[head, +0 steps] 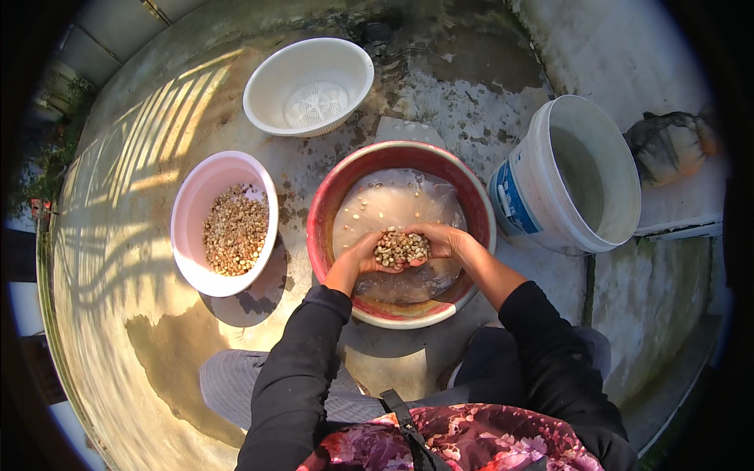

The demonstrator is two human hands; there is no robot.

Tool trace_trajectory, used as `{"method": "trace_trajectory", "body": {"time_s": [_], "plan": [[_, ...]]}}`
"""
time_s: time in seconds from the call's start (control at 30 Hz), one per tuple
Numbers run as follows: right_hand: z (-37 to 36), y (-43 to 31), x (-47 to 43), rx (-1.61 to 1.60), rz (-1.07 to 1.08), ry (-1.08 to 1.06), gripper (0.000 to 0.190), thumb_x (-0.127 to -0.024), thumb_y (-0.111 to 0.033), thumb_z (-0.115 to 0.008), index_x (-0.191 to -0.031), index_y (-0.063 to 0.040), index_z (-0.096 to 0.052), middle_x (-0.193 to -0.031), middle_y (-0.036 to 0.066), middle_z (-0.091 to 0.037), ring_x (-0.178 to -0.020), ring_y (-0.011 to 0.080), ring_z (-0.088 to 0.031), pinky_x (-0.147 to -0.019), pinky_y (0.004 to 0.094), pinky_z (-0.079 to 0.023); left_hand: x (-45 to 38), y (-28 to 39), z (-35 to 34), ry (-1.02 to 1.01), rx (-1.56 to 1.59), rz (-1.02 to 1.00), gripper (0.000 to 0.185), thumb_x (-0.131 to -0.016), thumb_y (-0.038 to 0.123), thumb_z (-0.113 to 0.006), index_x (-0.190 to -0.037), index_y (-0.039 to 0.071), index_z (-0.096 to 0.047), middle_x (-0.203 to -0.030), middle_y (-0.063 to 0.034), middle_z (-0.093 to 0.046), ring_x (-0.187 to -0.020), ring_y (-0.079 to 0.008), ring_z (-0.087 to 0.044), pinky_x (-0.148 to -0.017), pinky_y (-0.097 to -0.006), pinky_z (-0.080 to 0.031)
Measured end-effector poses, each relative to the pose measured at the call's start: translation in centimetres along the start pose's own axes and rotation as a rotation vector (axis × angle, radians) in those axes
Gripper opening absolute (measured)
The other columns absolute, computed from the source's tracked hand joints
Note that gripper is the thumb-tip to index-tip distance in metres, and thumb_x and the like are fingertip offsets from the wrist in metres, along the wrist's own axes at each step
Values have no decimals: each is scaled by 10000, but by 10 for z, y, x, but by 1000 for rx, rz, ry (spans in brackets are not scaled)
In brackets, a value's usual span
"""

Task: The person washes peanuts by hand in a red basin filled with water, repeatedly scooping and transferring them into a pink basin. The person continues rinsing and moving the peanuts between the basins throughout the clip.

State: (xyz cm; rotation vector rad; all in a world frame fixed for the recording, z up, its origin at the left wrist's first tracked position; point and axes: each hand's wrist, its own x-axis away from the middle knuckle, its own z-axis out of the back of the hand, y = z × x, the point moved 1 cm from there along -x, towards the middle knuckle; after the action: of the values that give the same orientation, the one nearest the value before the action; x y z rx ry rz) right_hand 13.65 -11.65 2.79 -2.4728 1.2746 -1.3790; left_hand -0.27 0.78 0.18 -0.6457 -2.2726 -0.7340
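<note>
Cupped together, my left hand [360,254] and my right hand [440,238] hold a heap of small tan seeds or beans [402,248]. Both hands are over a round red basin [321,203] with a pale rim. Cloudy, brownish water [406,200] lies in the basin, and a few loose seeds show in it. To the left stands a pink plastic basin [191,206], with a pile of the same kind of seeds [235,229] in it.
A white plastic colander [265,106] sits beyond the basins. On the right, a large white bucket [533,176] with a blue label holds water. A dark bundle [668,147] lies beside the wall. The concrete floor [147,247] has wet patches.
</note>
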Motion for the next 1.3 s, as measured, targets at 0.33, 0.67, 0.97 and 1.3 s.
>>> {"method": "trace_trajectory", "body": {"time_s": [0.33,0.67,0.97,1.3], "plan": [[1,-29,19,-210,368,17,309,-895,-328,-502,-1047,-78,-602,-917,62,-663,-788,191,-656,-514,271,-525,10,5,-16,-137,386,-403,413,-924,332,-401,-1252,100,-493,-1192,-142,-563,-996,-252,-601,-794,-430,-535],[-2,-41,24,-309,469,13,310,-908,-358,-484,-1011,-91,-603,-872,45,-645,-737,157,-635,-476,237,-481,10,14,-16,-166,570,-633,326,-923,272,-420,-1117,56,-569,-1135,-161,-590,-1038,-313,-572,-897,-463,-468],[-27,-30,-14,-612,849,355,230,-896,-252,-494,-934,-56,-610,-864,68,-631,-816,180,-618,-718,333,-519,-13,30,-34,-31,761,-853,252,-898,206,-466,-1045,50,-600,-1082,-107,-611,-1022,-268,-567,-900,-445,-449],[-75,-37,-9,-225,1064,645,219,-906,-195,-554,-986,-19,-657,-912,17,-644,-808,78,-578,-731,223,-464,-4,41,-97,388,594,-1049,251,-917,185,-540,-1087,15,-612,-992,-50,-623,-891,-149,-597,-792,-282,-492]]}}
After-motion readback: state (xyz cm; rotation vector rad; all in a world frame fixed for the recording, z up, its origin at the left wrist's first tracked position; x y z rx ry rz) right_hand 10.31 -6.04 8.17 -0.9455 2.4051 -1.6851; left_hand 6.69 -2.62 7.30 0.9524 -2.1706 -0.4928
